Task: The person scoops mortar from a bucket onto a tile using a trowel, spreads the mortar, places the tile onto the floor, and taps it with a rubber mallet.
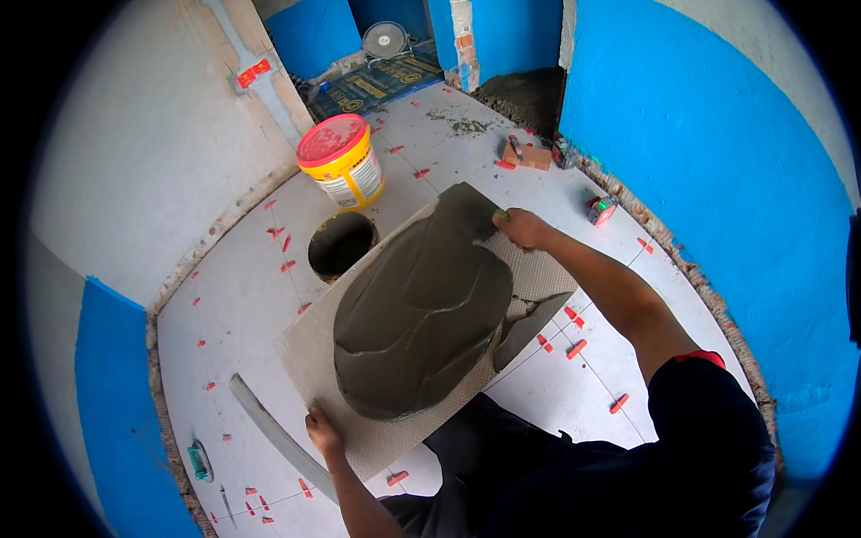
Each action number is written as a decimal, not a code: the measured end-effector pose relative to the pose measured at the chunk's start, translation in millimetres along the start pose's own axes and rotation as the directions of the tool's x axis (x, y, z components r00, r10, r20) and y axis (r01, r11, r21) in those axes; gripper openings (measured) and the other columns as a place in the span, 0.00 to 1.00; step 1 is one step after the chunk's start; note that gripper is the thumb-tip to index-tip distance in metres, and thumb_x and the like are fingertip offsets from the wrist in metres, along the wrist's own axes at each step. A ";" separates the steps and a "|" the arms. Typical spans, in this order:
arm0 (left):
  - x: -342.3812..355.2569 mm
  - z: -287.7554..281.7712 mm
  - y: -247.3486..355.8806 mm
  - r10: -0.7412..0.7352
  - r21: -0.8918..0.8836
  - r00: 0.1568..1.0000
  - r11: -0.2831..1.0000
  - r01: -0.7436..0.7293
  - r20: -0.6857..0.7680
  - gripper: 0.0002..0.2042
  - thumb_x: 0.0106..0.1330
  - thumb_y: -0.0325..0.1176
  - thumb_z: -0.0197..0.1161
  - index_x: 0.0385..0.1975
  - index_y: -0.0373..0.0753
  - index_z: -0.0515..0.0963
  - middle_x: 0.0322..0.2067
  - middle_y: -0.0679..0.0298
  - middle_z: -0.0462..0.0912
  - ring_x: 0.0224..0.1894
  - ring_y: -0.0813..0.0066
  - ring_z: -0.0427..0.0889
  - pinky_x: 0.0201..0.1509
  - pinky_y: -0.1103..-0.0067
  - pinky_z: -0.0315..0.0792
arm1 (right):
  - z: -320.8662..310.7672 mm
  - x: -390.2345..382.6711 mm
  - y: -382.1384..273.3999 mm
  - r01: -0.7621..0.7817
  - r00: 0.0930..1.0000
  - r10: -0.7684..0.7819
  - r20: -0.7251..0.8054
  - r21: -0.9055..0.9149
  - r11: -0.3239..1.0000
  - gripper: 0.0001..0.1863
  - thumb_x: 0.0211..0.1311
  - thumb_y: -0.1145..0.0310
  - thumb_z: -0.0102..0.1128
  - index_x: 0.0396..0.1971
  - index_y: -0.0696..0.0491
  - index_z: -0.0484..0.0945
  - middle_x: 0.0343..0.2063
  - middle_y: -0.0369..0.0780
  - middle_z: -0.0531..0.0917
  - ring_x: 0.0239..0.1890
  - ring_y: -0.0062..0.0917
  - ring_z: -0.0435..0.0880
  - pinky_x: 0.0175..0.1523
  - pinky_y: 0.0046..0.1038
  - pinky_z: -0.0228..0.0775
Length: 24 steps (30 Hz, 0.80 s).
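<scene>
A large square tile (305,350), textured back upward, is held tilted in front of me with a thick, smeared layer of grey mortar (417,332) on it. My left hand (325,432) grips its near left edge. My right hand (525,229) is closed on its far right edge, with a small yellow-green patch at the thumb. Just beyond the tile's left edge stands an open bucket (343,251) with dark contents. Behind that is a yellow bucket (341,166) with a pink lid.
Red levelling clips (576,350) dot the tiled floor (233,323). A grey strip (269,417) and a green-handled tool (199,462) lie left. A brick (529,157) and a small device (603,210) sit near the blue right wall (717,179). A fan (386,40) stands in the back doorway.
</scene>
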<state>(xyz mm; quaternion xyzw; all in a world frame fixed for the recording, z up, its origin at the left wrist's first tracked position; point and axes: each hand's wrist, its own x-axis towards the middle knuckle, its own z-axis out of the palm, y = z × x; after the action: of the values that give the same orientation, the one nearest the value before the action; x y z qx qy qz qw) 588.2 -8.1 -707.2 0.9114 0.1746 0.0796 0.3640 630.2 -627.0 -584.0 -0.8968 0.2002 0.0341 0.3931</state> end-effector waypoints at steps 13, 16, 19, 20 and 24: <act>-5.7 -6.9 3.3 0.015 0.028 0.999 0.999 -0.014 -0.045 0.27 0.73 0.53 0.48 0.32 0.29 0.75 0.27 0.45 0.80 0.31 0.47 0.76 0.40 0.58 0.68 | -14.5 -11.6 -4.4 -0.005 0.993 -0.006 0.115 0.089 0.996 0.27 0.70 0.46 0.47 0.38 0.59 0.75 0.20 0.42 0.78 0.19 0.28 0.79 0.22 0.34 0.73; -4.5 2.6 3.8 0.010 0.021 1.000 1.000 -0.009 -0.018 0.28 0.73 0.54 0.47 0.32 0.29 0.75 0.28 0.44 0.80 0.32 0.44 0.77 0.40 0.58 0.68 | -14.9 2.6 9.4 -0.072 0.996 0.067 0.052 0.088 0.994 0.28 0.70 0.46 0.47 0.36 0.61 0.76 0.18 0.43 0.77 0.17 0.33 0.79 0.25 0.35 0.75; -4.3 3.3 1.6 0.033 0.044 0.999 0.998 -0.032 -0.024 0.29 0.73 0.55 0.46 0.33 0.29 0.75 0.30 0.42 0.80 0.34 0.41 0.77 0.41 0.57 0.68 | -21.0 9.3 23.9 -0.056 0.986 0.035 -0.160 -0.129 0.990 0.29 0.70 0.46 0.47 0.39 0.62 0.76 0.20 0.48 0.80 0.19 0.36 0.82 0.27 0.38 0.77; -3.0 4.8 -0.5 0.035 0.051 0.999 0.998 -0.033 -0.032 0.29 0.73 0.56 0.46 0.34 0.29 0.75 0.31 0.42 0.80 0.35 0.40 0.77 0.42 0.57 0.68 | -22.6 9.5 26.6 -0.048 0.970 -0.007 -0.244 -0.221 0.974 0.29 0.70 0.46 0.47 0.39 0.63 0.76 0.21 0.50 0.81 0.20 0.37 0.83 0.28 0.40 0.77; -4.2 -1.1 2.2 0.023 0.054 1.000 0.998 -0.022 -0.017 0.29 0.73 0.56 0.46 0.35 0.29 0.75 0.34 0.40 0.80 0.38 0.37 0.77 0.44 0.55 0.68 | -27.7 -21.4 1.6 0.013 0.995 -0.024 -0.092 -0.120 0.993 0.29 0.70 0.45 0.48 0.41 0.63 0.75 0.23 0.49 0.81 0.19 0.33 0.82 0.26 0.38 0.76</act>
<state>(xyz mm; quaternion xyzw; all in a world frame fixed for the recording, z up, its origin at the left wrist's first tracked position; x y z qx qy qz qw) 584.6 -10.4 -705.0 0.9220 0.1698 0.0871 0.3370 607.2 -640.8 -561.3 -0.9210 0.2076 0.0004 0.3296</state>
